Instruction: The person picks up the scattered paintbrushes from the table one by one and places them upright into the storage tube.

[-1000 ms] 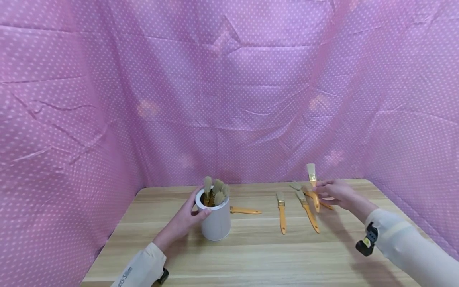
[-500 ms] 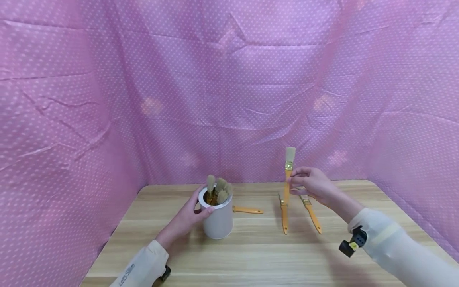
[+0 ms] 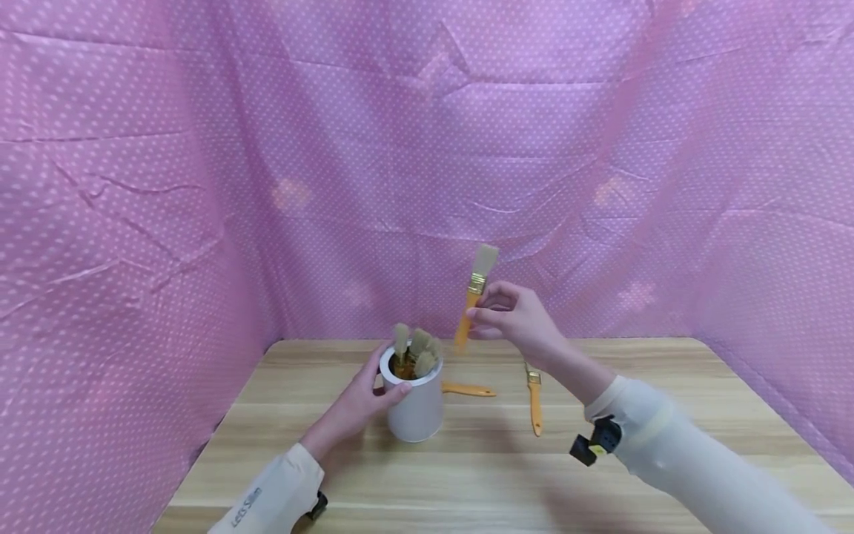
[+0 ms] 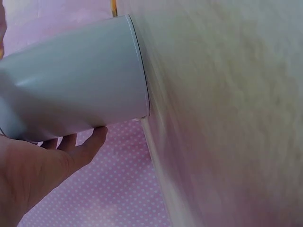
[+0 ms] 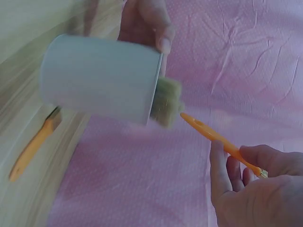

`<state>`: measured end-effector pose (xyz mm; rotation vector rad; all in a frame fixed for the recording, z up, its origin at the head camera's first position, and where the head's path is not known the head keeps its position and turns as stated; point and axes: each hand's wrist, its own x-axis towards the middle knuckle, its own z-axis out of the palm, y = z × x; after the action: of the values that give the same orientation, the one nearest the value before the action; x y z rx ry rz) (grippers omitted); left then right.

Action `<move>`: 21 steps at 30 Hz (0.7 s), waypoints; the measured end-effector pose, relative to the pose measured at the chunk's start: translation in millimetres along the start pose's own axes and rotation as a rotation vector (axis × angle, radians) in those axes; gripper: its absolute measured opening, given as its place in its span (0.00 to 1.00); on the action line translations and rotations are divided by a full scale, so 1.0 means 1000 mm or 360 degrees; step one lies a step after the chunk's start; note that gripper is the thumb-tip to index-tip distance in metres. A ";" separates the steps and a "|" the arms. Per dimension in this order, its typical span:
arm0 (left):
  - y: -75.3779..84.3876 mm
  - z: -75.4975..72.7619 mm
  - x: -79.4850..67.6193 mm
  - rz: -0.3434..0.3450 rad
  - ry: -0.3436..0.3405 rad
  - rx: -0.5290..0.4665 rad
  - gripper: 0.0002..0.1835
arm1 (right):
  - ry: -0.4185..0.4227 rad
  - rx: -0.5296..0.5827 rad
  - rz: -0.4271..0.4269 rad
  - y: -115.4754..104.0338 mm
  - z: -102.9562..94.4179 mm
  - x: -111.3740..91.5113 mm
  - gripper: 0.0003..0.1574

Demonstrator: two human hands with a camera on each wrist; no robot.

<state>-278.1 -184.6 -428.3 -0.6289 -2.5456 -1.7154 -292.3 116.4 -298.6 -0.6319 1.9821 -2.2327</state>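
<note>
A white can (image 3: 415, 412) stands upright on the table, with several paintbrushes (image 3: 420, 345) in it, bristles up. My left hand (image 3: 360, 400) grips the can from the left, its thumb near the rim; the left wrist view shows fingers along the can's side (image 4: 71, 90). Up in the air, right of the can, my right hand (image 3: 517, 315) pinches a paintbrush (image 3: 477, 284) by its orange handle. Its bristles point up and its handle end points down, leaning toward the can. In the right wrist view the handle end (image 5: 194, 123) is close to the bristles in the can.
Another paintbrush (image 3: 470, 389) lies on the wooden table (image 3: 427, 489), partly behind the can. One more paintbrush (image 3: 535, 404) lies further right, its bristles partly hidden by my right arm. Pink dotted cloth (image 3: 427, 185) hangs round the back and sides.
My right hand has picked the paintbrush up from the right of the table and carried it left and upward, toward the can. My left hand has kept its hold on the can.
</note>
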 end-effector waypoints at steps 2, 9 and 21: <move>0.002 0.001 -0.001 -0.0007 0.0017 0.0009 0.50 | -0.0002 -0.0023 -0.0036 0.001 0.012 0.006 0.15; 0.004 0.004 0.001 -0.0003 0.0023 -0.0004 0.49 | 0.0024 -0.0342 -0.0150 0.015 0.037 0.027 0.15; 0.005 0.002 0.000 -0.0023 0.0013 -0.0046 0.51 | -0.0040 -0.0602 -0.0262 0.039 0.053 0.033 0.11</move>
<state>-275.9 -180.8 -424.7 -0.6051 -2.5308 -1.7583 -311.5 49.4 -324.8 -0.8836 2.4442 -1.9256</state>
